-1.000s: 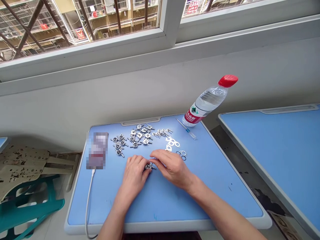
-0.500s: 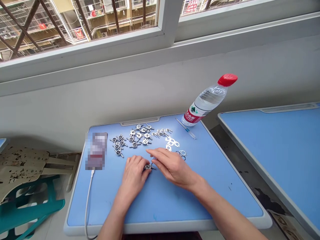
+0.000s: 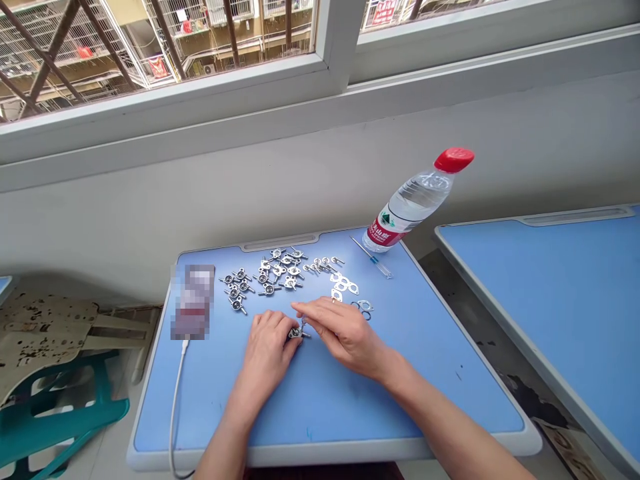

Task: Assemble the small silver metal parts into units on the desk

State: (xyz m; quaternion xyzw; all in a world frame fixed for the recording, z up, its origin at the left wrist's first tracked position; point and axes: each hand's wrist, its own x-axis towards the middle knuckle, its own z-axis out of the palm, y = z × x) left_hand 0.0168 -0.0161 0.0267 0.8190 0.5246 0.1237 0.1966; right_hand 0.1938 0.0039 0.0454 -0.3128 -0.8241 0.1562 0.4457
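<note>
On the blue table, my left hand (image 3: 270, 343) pinches a small metal fitting with side pipes (image 3: 296, 332) between thumb and fingers, keeping it against the tabletop. My right hand (image 3: 343, 330) bends over the fitting from the right, its fingers extended together and the thumb beneath them. Between these fingertips and the fitting stands a thin shiny piece (image 3: 303, 321); its kind is too small to tell, and its upper end is hidden by the fingers. More such metal fittings (image 3: 270, 289) lie in a group behind my left hand.
Small metal parts with stems (image 3: 325, 263), flat metal plates (image 3: 345, 283) and dark rings (image 3: 367, 315) lie beyond my right hand. A screwdriver (image 3: 373, 257) rests near a water bottle (image 3: 400, 217). A blurred phone-like object (image 3: 195, 300) with a white cable (image 3: 176, 393) lies left.
Both hands stay nearly in place. My right fingertips have shifted slightly, and the thin shiny piece under them looks turned. The left hand keeps its hold on the fitting.
</note>
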